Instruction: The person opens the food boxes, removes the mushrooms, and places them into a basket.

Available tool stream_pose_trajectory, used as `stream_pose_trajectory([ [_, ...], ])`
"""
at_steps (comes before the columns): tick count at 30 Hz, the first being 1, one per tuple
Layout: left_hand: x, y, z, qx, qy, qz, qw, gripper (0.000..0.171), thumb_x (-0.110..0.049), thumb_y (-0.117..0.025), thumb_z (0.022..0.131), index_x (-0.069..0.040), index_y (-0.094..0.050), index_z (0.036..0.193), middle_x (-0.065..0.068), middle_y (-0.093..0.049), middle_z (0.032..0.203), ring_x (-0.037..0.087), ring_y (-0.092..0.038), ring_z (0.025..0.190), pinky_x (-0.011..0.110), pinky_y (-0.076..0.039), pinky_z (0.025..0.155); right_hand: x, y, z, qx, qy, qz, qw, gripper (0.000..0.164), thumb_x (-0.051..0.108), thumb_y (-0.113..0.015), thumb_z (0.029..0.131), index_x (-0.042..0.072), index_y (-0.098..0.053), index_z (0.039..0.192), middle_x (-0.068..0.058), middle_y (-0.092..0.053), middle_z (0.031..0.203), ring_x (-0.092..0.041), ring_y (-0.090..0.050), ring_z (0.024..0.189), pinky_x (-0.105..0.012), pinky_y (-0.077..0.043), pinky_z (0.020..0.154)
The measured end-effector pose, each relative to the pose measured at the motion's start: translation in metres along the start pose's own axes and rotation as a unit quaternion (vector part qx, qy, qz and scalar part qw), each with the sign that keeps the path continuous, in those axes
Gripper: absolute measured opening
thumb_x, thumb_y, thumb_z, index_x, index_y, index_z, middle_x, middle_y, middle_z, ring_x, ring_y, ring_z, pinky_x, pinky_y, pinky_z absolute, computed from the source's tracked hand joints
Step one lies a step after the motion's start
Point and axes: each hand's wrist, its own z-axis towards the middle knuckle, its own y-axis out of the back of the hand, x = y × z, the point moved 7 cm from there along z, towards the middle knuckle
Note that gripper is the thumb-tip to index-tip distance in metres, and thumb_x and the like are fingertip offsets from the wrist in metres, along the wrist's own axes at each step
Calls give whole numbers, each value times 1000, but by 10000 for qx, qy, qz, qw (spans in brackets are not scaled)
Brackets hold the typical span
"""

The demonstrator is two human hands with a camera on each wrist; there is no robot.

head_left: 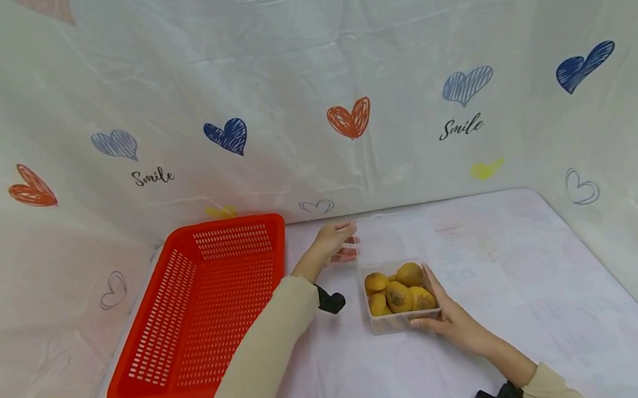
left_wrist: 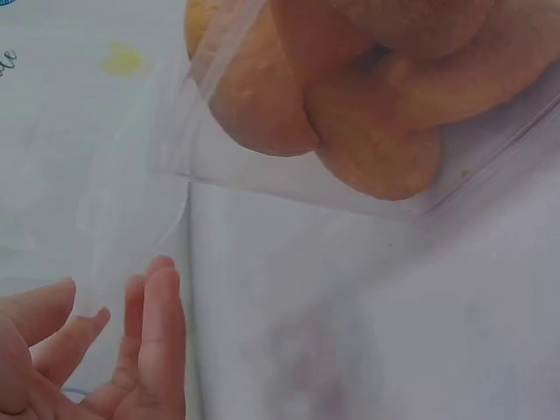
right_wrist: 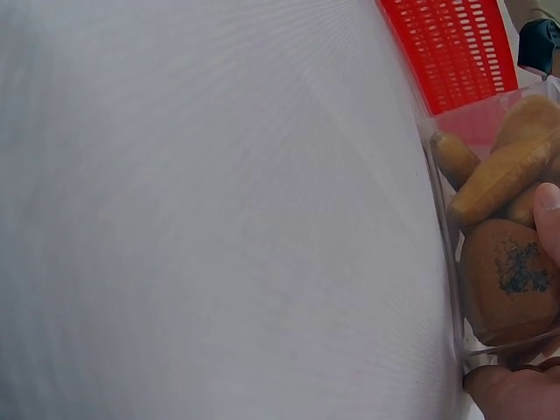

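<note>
A clear plastic box [head_left: 384, 325] stands on the table, filled with several golden-brown bread rolls [head_left: 398, 296]. One bun [right_wrist: 507, 280] has dark seeds on top. The box's transparent lid [head_left: 381, 238] is raised at the far side and hard to make out. My right hand [head_left: 446, 314] grips the box at its near right corner, thumb on the near side and fingers along the right wall. At the left edge of the lid is my left hand [head_left: 334, 244], its fingers spread and fairly straight, with fingertips at or touching that edge.
A red perforated plastic basket [head_left: 207, 384] lies left of the box, partly behind my left forearm. The white-covered table [head_left: 504, 337] meets a heart-printed curtain [head_left: 287, 79] at the back and sides. Each wrist wears a black camera mount [head_left: 331, 300].
</note>
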Motion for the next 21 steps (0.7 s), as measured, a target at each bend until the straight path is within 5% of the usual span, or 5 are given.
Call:
stream_pose_trajectory([
  [7, -17, 3, -12, 29, -325, 363, 9988, 54, -25, -56, 104, -14, -40, 154, 21, -49, 145, 43, -56, 119, 45, -54, 94, -1, 1, 0, -10, 26, -109, 9999, 105, 19, -72, 94, 21, 10, 160, -22, 3, 164, -48, -7, 146, -18, -40, 90],
  [13, -39, 8, -22, -108, -905, 826, 9924, 56, -21, -62, 101, -9, -42, 152, 22, -53, 140, 40, -56, 118, 41, -54, 93, 0, 2, 0, -44, 64, -82, 9999, 105, 17, -72, 93, 21, 9, 160, -22, 3, 164, -48, -8, 146, -19, -41, 86],
  [21, -58, 6, -40, 306, -1388, 1159, 9830, 49, -20, -67, 97, -7, -53, 143, 18, -49, 143, 30, -55, 123, 38, -51, 99, -2, 1, 0, -35, 34, -39, 10000, 106, 19, -72, 93, 23, 9, 160, -21, 3, 164, -46, -6, 147, -9, -31, 96],
])
